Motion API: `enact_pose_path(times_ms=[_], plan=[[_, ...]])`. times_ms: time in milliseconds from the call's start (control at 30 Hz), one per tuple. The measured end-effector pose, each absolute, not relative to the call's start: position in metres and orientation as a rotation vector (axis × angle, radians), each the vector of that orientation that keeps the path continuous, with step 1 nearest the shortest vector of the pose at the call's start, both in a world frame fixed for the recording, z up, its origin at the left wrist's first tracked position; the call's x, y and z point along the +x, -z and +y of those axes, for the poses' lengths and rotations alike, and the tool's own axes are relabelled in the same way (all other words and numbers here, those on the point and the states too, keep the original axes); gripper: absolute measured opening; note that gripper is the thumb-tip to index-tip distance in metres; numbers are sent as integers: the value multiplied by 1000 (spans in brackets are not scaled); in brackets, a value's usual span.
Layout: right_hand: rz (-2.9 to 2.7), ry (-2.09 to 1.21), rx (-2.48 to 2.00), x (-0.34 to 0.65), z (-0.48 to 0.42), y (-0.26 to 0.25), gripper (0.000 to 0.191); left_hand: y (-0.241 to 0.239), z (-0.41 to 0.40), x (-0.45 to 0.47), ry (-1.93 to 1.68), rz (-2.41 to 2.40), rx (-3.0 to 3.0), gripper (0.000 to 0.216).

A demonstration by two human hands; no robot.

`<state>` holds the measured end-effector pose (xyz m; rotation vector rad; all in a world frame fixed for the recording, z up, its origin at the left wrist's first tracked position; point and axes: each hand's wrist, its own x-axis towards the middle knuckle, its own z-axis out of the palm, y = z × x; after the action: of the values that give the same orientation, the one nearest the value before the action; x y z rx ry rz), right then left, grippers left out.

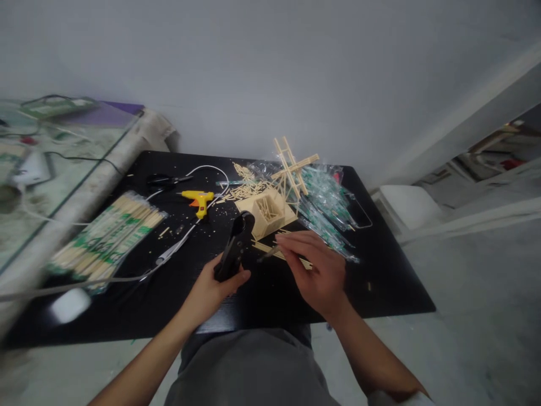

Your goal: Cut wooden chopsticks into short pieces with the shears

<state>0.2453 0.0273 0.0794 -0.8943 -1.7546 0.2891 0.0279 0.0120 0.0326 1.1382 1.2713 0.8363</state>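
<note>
My left hand [217, 287] is closed round a black plier-like hand tool [234, 248], its rounded head pointing up. My right hand [315, 270] is pinched shut just to the right, with a thin greyish stick-like piece [267, 255] at its fingertips, blurred. Beneath the fingers lie pale wooden sticks [276, 251] on the black table. Just beyond both hands stands a small windmill-like model [270, 211] of wooden sticks, with a hollow many-sided base and crossed lattice blades [292, 166] on top.
A yellow glue gun [198, 202] with a white cord lies left of the model, near black scissors [167, 180]. Bundled chopsticks [112, 234] fill the left side. Cut stick pieces [243, 189] and green-printed plastic wrappers [327, 200] lie behind. A white power strip [169, 254] crosses the table.
</note>
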Motion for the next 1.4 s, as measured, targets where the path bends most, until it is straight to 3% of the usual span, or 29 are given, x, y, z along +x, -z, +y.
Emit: enact_pose_path(times_ms=[167,467,800,1100,1400], plan=[[-1737,-428,-873,243,22,-81,35,-34,12,29,-850,1288,1172,31],[-1088,-1099,-894,240,20,-78,15,-37,5,34,-852,1260,1263,28],[-757,-1460,-1022,250,33,-78,33,-26,4,28,-857,1305,1389,24],[-796,-1449,-1056,251,29,-75,32,-10,3,23,-762,1412,1613,24],[-893,-1469,-1041,253,20,-82,28,-11,8,31,-910,1370,1417,23]])
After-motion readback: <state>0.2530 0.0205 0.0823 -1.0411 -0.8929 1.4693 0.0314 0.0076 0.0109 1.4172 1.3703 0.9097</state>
